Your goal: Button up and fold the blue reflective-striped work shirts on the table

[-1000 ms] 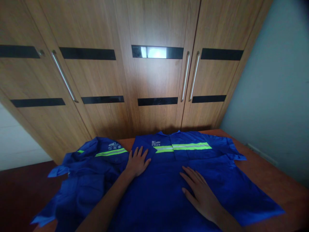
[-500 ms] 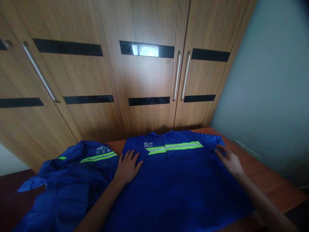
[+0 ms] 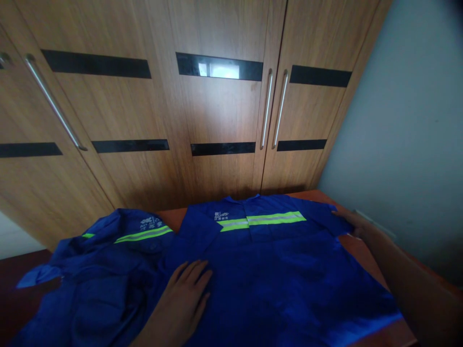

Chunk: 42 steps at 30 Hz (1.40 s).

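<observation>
A blue work jacket (image 3: 260, 265) with a yellow-green and silver reflective stripe and white lettering lies spread out, collar toward the wardrobe. My left hand (image 3: 184, 296) rests on its left side below the stripe, fingers stretched out. At the far right, my right hand (image 3: 349, 221) is closed on the end of the jacket's sleeve; the grip itself is partly hidden. A second blue garment (image 3: 108, 279), with a similar stripe and lettering, lies crumpled to the left of my left hand.
Behind the garments stands a wooden wardrobe (image 3: 220, 111) with black strips and long metal handles. The reddish-brown surface (image 3: 365, 258) under the jacket shows at the right. A grey-blue wall (image 3: 398, 120) rises on the right side.
My right hand has moved outward to the sleeve's end and taken hold of it; the sleeve now extends further right. My left hand has slid down the jacket toward me.
</observation>
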Motion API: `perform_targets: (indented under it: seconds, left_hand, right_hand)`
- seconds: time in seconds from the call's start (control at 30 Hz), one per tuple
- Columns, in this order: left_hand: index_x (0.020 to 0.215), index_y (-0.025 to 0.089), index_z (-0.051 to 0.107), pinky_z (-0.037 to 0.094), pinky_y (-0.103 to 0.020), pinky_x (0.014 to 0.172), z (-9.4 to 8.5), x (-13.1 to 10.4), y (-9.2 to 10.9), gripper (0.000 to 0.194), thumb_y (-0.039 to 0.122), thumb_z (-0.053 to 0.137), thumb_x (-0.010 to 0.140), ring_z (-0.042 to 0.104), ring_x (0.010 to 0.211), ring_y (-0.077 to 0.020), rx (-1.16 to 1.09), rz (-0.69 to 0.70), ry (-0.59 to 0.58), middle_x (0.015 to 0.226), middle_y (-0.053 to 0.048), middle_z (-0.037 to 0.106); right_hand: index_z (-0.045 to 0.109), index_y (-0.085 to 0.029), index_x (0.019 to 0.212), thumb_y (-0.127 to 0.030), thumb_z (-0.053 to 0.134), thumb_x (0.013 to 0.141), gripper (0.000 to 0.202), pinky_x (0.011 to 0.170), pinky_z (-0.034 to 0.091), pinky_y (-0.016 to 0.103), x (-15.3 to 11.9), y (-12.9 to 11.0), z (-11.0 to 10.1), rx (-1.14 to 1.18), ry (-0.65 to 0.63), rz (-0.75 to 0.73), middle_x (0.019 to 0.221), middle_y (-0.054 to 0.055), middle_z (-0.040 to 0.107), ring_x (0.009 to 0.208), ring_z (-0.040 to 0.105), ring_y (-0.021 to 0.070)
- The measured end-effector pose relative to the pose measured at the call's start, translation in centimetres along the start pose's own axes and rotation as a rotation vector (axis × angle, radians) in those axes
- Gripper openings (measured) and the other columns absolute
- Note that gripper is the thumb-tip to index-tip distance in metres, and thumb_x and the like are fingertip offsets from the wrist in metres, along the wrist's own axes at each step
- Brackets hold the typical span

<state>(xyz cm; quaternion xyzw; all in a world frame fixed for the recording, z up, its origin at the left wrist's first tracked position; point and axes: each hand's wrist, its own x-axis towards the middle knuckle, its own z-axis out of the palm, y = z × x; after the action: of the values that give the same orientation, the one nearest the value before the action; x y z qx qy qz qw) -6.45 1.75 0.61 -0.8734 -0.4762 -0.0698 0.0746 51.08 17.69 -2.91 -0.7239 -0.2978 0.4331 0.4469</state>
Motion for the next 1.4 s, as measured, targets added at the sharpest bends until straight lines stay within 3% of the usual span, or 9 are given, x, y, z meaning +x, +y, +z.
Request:
perform_targets:
  seconds: [0.17,0.33,0.47,0.6,0.7,0.8,0.93,1.13,1.4]
  left_hand:
    - [0.13,0.03,0.051,0.049,-0.04,0.097,2.4,-2.2,0.1,0.043,0.024,0.05,0.087,0.054,0.12,-0.022,0.068,0.08,0.15,0.137,-0.003,0.053]
    - [0.131,0.029,0.05,0.049,-0.04,0.098,3.1,-2.2,0.1,0.045,0.023,0.051,0.086,0.053,0.121,-0.0225,0.085,0.086,0.189,0.139,-0.004,0.051]
    - [0.131,0.029,0.05,0.049,-0.039,0.098,3.1,-2.1,0.1,0.046,0.022,0.051,0.085,0.054,0.12,-0.0225,0.081,0.091,0.211,0.139,-0.004,0.051]
    - [0.129,0.028,0.052,0.05,-0.038,0.097,3.4,-2.2,0.1,0.045,0.021,0.052,0.085,0.054,0.12,-0.0224,0.102,0.099,0.228,0.138,-0.004,0.052]
    - [0.13,0.028,0.051,0.051,-0.04,0.096,3.4,-2.2,0.1,0.046,0.021,0.051,0.084,0.054,0.12,-0.0225,0.12,0.1,0.221,0.138,-0.004,0.052]
    - [0.13,0.029,0.051,0.052,-0.04,0.095,3.3,-2.2,0.1,0.046,0.021,0.05,0.085,0.054,0.12,-0.022,0.12,0.093,0.213,0.138,-0.004,0.052]
    - [0.13,0.029,0.051,0.052,-0.038,0.095,3.0,-2.2,0.2,0.046,0.021,0.05,0.085,0.055,0.119,-0.0215,0.105,0.088,0.22,0.137,-0.004,0.053]
    - [0.131,0.03,0.051,0.05,-0.039,0.098,3.0,-2.2,0.2,0.047,0.02,0.051,0.085,0.054,0.12,-0.0224,0.057,0.058,0.198,0.138,-0.003,0.052]
    - [0.13,0.031,0.051,0.048,-0.041,0.101,2.7,-2.1,0.6,0.047,0.017,0.05,0.085,0.051,0.123,-0.0229,-0.071,0.019,0.164,0.139,-0.003,0.051]
  right_hand:
    - [0.062,-0.015,0.085,-0.02,0.063,0.081,0.007,0.073,0.06,0.038,-0.7,-0.8,0.5,0.111,-0.067,0.045,0.077,0.012,0.073,0.072,0.071,0.0241]
    - [0.066,-0.018,0.093,-0.022,0.062,0.082,0.012,0.082,0.058,0.035,-2.6,-2.8,1.5,0.146,-0.127,-0.134,0.091,0.008,0.074,0.081,0.071,0.0219]
    - [0.068,-0.024,0.103,-0.043,0.061,0.081,0.03,0.097,0.049,0.044,-5.9,-3.1,4.0,-0.264,-0.225,-0.541,0.106,0.004,0.072,0.097,0.067,0.0262]
    - [0.068,-0.026,0.108,-0.055,0.057,0.08,0.043,0.109,0.034,0.048,-9.7,-0.6,7.5,-0.787,-0.329,-0.854,0.124,0.005,0.063,0.122,0.051,0.0294]
    - [0.068,-0.024,0.11,-0.058,0.049,0.084,0.046,0.105,0.039,0.048,-10.9,0.6,9.1,-0.961,-0.344,-0.906,0.124,0.008,0.062,0.119,0.054,0.0291]
    - [0.061,-0.021,0.12,-0.053,0.034,0.092,0.051,0.106,0.039,0.044,-10.5,0.4,10.0,-0.93,-0.187,-0.967,0.128,0.01,0.059,0.119,0.054,0.0255]
    - [0.049,-0.019,0.134,-0.054,0.033,0.092,0.057,0.111,0.031,0.045,-8.7,1.0,11.4,-0.979,-0.025,-1.032,0.145,0.011,0.042,0.134,0.037,0.0262]
    - [0.045,-0.026,0.137,-0.058,0.031,0.091,0.057,0.111,0.024,0.052,-7.1,3.9,12.4,-1.171,-0.074,-0.949,0.147,0.009,0.038,0.137,0.03,0.0287]
    - [0.044,-0.028,0.138,-0.059,0.031,0.09,0.058,0.111,0.023,0.052,-7.0,4.6,11.9,-1.205,-0.05,-0.976,0.147,0.007,0.04,0.137,0.03,0.0291]
